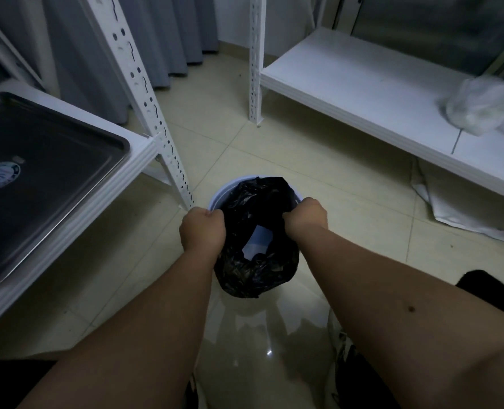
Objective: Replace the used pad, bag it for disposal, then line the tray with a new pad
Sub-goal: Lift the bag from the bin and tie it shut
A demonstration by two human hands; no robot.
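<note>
On a glossy beige tiled floor (pixel 363 208), a person's left hand (pixel 202 230) and right hand (pixel 306 218) each clench a side of a crinkled black plastic rubbish bag (pixel 256 261), holding its mouth apart over a round pale blue bin (pixel 224 191). Left of it, a bare rectangular stainless-steel tray (pixel 47 172) sits on a white metal shelf (pixel 144 149). Farther right, a crumpled white plastic bundle (pixel 481 109) lies on a second low white shelf (pixel 348 78).

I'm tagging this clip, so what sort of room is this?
Probably a storage or utility room: white slotted shelving, a steel tray on one shelf, a tiled floor and grey curtains.
</note>
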